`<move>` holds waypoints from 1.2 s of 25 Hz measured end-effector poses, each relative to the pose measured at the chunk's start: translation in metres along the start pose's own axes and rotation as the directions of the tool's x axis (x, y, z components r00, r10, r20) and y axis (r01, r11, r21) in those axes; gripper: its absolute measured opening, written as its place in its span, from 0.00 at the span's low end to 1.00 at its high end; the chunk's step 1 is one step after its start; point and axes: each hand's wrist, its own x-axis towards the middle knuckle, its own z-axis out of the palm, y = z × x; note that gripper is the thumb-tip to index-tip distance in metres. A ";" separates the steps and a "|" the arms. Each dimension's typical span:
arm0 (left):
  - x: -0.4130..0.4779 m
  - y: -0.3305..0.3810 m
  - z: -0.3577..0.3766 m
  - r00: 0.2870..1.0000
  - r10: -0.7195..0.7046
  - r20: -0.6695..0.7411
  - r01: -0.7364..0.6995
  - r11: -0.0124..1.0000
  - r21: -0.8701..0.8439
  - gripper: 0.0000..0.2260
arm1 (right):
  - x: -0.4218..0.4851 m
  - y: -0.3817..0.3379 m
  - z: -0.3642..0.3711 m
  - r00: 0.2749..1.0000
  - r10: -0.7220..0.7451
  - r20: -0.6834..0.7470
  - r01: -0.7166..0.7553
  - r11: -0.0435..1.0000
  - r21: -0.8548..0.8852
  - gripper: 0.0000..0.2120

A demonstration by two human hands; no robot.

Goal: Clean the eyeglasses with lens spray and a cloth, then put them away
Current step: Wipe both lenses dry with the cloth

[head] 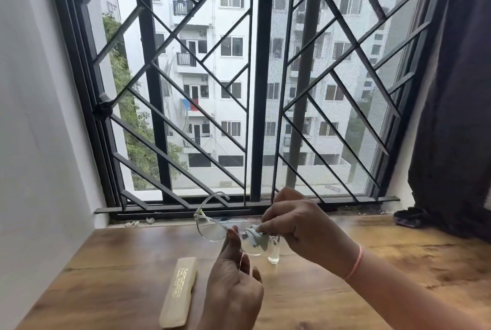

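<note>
Two bare hands hold a pair of clear-framed eyeglasses (211,230) in the air above a wooden table (106,276), in front of a window grille (186,127) of black bars. At far left is a plain white wall (34,117). On the table, left of the hands, lies a long cream eyeglass case (179,292) with small gold print along its top. Its length runs from the near edge toward the window.

The left hand (233,292) rises from the bottom of the view. Its fingertips pinch the glasses at the bridge between the lenses, and its other fingers are curled. The left-side lens is uncovered, and one temple arm points up and back toward the window.

The right hand (295,223) reaches in from the right, fingers curled down, pinching a small pale blue-grey cloth (253,235) against the right-side lens. Just below it a small clear spray bottle (273,254) stands upright on the table, its top hidden behind the hand and frame. A pink band (354,263) circles the right wrist.

Further right, a dark bundle (409,216) lies on the sill, and a dark curtain (451,90) hangs along the right edge.
</note>
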 end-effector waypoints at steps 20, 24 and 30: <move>0.012 0.008 -0.009 0.935 0.305 0.181 -0.345 0.901 0.264 0.11 | -0.083 0.023 0.017 0.907 0.223 -0.358 -0.257 0.965 -0.050 0.10; 0.013 0.014 -0.012 0.895 0.379 0.234 -0.435 0.856 0.279 0.06 | -0.094 0.009 0.035 0.845 0.256 -0.469 -0.291 0.957 -0.003 0.09; 0.011 0.011 -0.013 0.921 0.295 0.254 -0.366 0.879 0.307 0.11 | -0.093 -0.010 0.058 0.911 0.135 -0.389 -0.173 0.983 -0.064 0.10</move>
